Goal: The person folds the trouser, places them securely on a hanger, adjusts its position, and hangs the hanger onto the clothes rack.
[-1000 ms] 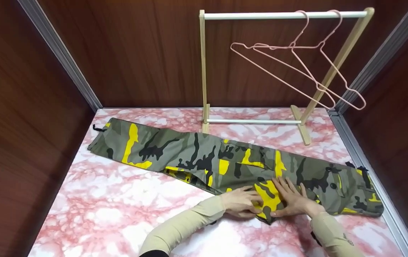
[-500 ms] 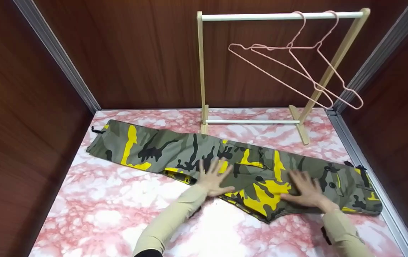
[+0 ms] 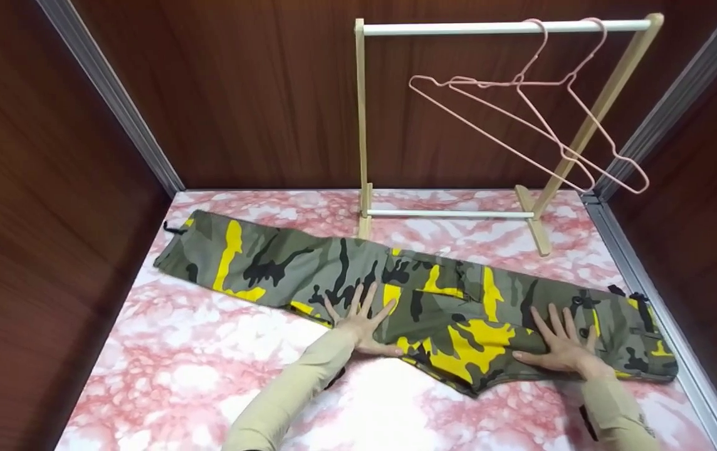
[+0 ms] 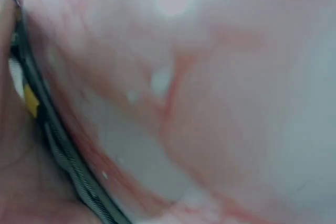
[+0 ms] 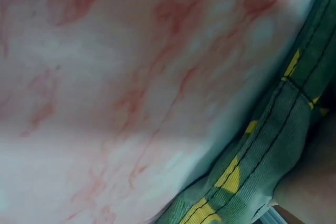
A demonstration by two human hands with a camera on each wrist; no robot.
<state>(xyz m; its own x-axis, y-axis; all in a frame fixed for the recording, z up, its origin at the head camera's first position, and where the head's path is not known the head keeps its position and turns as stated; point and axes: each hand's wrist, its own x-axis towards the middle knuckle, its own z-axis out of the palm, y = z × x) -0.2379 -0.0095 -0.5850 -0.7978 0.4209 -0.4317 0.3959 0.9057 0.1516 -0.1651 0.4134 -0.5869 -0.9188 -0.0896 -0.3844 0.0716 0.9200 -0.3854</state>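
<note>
Camouflage trousers (image 3: pixel 308 263) in grey, black and yellow lie folded lengthwise across the table, waist end at the right and cuff at the left. My left hand (image 3: pixel 361 326) rests on the near edge of the leg, fingers spread and straight. Further right, my right hand (image 3: pixel 562 347) lies with spread fingers on the upper part, right of the yellow crotch point (image 3: pixel 471 351). The left wrist view catches the trousers' edge (image 4: pixel 63 145) beside the hand. A stitched seam (image 5: pixel 247 156) runs past the right hand in the right wrist view.
Behind the trousers stands a wooden rack (image 3: pixel 361 125) with a white top bar (image 3: pixel 446 28). Two pink hangers (image 3: pixel 524 81) hang from it. The pink marbled table (image 3: pixel 164 376) is bounded by brown panels (image 3: pixel 258 94) and metal corner strips (image 3: pixel 640 263).
Both hands have moved apart from the crotch area, left hand leftward and right hand rightward. The yellow crotch flap, earlier under the fingers, now lies spread flat toward the front.
</note>
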